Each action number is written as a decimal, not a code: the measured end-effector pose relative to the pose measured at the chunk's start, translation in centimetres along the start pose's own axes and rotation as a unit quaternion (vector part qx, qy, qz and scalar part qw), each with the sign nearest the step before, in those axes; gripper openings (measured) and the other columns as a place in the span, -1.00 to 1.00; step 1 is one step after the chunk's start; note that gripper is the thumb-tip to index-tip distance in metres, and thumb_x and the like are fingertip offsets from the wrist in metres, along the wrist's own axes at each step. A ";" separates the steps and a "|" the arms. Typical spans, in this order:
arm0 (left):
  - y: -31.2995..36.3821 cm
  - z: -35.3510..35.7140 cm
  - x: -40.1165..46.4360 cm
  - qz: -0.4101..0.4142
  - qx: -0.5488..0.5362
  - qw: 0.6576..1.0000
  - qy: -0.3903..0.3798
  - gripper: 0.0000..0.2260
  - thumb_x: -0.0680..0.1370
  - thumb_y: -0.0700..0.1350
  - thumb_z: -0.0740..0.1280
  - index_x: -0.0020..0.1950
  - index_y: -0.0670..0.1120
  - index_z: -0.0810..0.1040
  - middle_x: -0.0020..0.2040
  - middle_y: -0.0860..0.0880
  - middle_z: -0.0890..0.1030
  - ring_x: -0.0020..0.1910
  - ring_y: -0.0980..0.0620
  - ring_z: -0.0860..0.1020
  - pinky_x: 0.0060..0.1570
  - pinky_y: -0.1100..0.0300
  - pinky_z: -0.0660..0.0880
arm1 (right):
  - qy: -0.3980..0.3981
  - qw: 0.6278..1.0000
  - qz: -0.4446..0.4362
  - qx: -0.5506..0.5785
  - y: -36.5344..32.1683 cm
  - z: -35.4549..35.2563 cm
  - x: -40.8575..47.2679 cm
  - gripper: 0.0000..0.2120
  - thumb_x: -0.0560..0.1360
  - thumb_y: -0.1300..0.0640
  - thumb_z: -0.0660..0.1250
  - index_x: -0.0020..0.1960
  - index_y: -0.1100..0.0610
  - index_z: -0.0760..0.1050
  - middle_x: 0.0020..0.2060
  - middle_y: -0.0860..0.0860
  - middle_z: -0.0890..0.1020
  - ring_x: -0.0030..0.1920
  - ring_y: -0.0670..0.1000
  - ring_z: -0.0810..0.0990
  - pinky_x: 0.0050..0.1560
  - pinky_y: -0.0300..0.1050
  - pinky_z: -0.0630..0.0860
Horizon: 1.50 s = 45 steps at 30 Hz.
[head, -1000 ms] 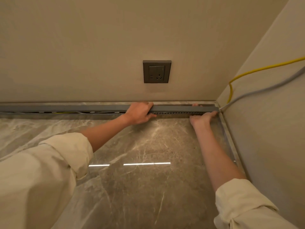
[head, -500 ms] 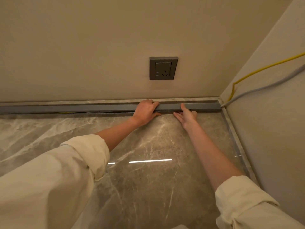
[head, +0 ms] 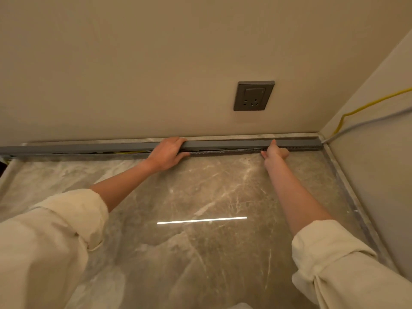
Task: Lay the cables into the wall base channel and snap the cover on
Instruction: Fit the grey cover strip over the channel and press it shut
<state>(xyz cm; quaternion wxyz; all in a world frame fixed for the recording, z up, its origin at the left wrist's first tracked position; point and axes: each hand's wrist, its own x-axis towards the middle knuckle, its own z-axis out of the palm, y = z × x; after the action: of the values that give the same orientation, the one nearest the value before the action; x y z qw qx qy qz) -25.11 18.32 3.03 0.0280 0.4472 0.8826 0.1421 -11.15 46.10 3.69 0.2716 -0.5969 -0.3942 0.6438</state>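
A long grey cover [head: 227, 144] lies over the slotted grey base channel [head: 225, 152] along the foot of the back wall. My left hand [head: 168, 152] wraps over the cover's top edge near its middle and grips it. My right hand [head: 274, 151] presses a raised finger against the cover's front further right. Between my hands the cover stands off the channel, and the slotted side shows. A yellow cable [head: 361, 108] and a grey cable [head: 374, 120] come down the right wall into the corner. Some yellow cable [head: 131, 152] shows in the gap left of my left hand.
A grey wall socket [head: 253, 95] sits on the back wall above the channel. The marble floor [head: 200, 197] reflects a strip light. A marble skirting [head: 347, 192] runs along the right wall. My cream sleeves fill both lower corners.
The view has swung left, shifting the socket right. My right hand has moved from the corner end toward the middle and back partway right; my left hand keeps its grip.
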 end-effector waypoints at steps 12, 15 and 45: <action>-5.3 -1.7 -3.2 0.014 0.040 0.999 -0.003 -0.62 0.55 -0.07 0.31 0.29 -0.26 0.45 0.12 -0.25 0.59 0.08 -0.23 0.55 0.05 -0.04 0.49 | 0.105 0.945 -0.184 -0.251 3.7 4.1 -6.0 -0.44 0.47 0.24 0.35 0.39 0.29 0.22 0.39 0.28 0.23 0.33 0.20 0.35 0.30 -0.05 0.37; -5.7 -1.4 -3.3 0.026 0.042 0.999 0.004 -0.64 0.55 -0.07 0.30 0.26 -0.25 0.46 0.12 -0.24 0.60 0.08 -0.22 0.55 0.05 -0.03 0.47 | -0.023 0.852 -0.439 -0.285 7.7 5.8 -9.7 -0.48 0.44 0.37 0.29 0.37 0.24 0.28 0.35 0.19 0.28 0.32 0.07 0.33 0.31 -0.25 0.28; -25.5 -9.5 -11.8 -0.088 -0.041 0.992 -0.085 -0.65 0.42 -0.02 0.47 0.13 -0.17 0.57 0.04 -0.16 0.66 -0.01 -0.15 0.58 -0.10 0.10 0.42 | -0.271 0.594 -0.518 -0.553 12.5 13.1 -13.9 -0.65 0.58 0.01 0.21 0.29 0.15 0.46 0.07 0.12 0.54 0.16 0.15 0.46 0.31 0.05 0.25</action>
<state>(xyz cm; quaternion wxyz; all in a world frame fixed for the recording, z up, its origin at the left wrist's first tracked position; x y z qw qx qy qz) -39.63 -7.54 4.21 0.1337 0.3768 0.9064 0.1361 -20.52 25.50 0.72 0.0582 -0.1263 -0.9728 0.1852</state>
